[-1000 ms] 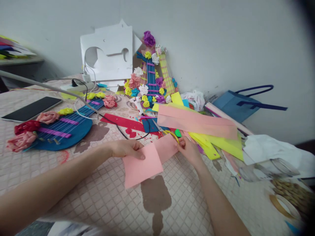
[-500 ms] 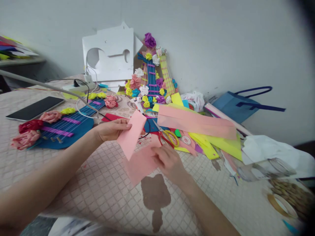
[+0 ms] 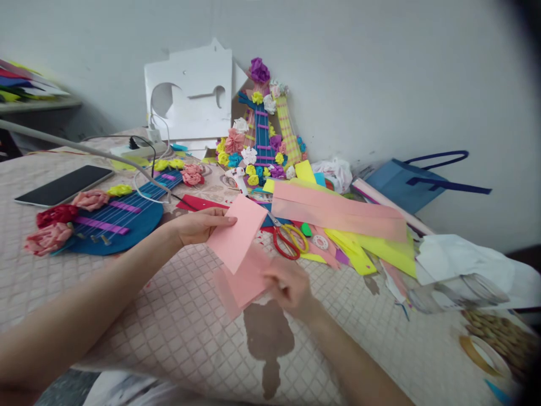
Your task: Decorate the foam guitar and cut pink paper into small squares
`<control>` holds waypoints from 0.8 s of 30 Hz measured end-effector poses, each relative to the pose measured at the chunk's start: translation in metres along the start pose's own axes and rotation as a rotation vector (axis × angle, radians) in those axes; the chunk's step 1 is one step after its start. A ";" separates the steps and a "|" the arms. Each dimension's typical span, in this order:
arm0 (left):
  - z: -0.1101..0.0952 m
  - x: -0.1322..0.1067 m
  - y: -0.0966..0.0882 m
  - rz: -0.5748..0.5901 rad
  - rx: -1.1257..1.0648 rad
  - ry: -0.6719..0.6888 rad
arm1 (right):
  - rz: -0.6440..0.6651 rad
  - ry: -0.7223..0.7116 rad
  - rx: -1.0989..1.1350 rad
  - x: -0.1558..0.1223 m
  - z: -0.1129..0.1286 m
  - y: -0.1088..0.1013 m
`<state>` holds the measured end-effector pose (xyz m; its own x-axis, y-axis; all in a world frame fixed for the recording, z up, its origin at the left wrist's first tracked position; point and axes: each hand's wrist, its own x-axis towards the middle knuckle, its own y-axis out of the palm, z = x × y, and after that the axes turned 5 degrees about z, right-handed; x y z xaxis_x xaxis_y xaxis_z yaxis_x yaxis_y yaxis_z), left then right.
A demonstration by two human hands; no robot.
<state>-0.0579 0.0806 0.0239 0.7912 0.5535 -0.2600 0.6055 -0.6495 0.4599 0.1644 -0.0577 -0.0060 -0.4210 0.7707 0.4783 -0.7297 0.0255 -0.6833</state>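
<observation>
Through the head camera I count two hands at work: the left hand (image 3: pixel 207 224), its grip clamped, thumb over fingers, on one pink paper square (image 3: pixel 240 230); and the right hand (image 3: pixel 291 286), blurred, its curled fingers at the edge of the lower pink paper (image 3: pixel 248 277), though I cannot tell whether that grip is closed on it. The square is held above the table (image 3: pixel 177 327), partly covering the lower paper, whose blurred layers I cannot count. Just beyond lies one pair of scissors (image 3: pixel 278 224) with two loops, one red and one yellow. I count further one glue gun (image 3: pixel 236 179), one dark-screened tablet (image 3: pixel 65 185), one tape roll (image 3: pixel 473 355), and one blue guitar (image 3: pixel 131 234) lying flat, crossed by three purple strips. At least two decorated guitars (image 3: pixel 262 132) stand upright, beside one white board (image 3: pixel 190 113) with two large cut-outs. The table wears a pale, diamond-quilted cover with brown patches; behind it rises a plain grey wall (image 3: pixel 346 73), with one shelf (image 3: pixel 40 106) of coloured sheets at far left and one blue bag (image 3: pixel 401 186) at right.
</observation>
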 end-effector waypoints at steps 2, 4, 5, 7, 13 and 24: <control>0.004 0.003 0.007 0.001 0.004 -0.015 | -0.225 0.244 -0.030 0.002 -0.016 -0.017; 0.012 0.008 0.017 0.044 0.016 -0.068 | -0.308 0.394 -0.106 0.007 -0.036 -0.031; 0.017 0.010 0.021 0.082 0.025 -0.104 | -0.293 0.439 -0.161 0.010 -0.046 -0.035; 0.028 0.015 0.028 0.150 0.072 -0.160 | -0.177 0.530 -0.312 0.017 -0.066 -0.040; 0.053 0.023 0.023 0.033 0.429 -0.147 | -0.045 0.620 -0.384 0.027 -0.096 -0.033; 0.030 0.008 0.022 0.135 0.425 -0.086 | -0.243 0.635 -0.038 0.021 -0.074 -0.054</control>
<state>-0.0360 0.0552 0.0062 0.8588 0.4158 -0.2995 0.4638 -0.8791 0.1096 0.2354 0.0044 0.0000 0.1587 0.9643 0.2121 -0.7390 0.2585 -0.6222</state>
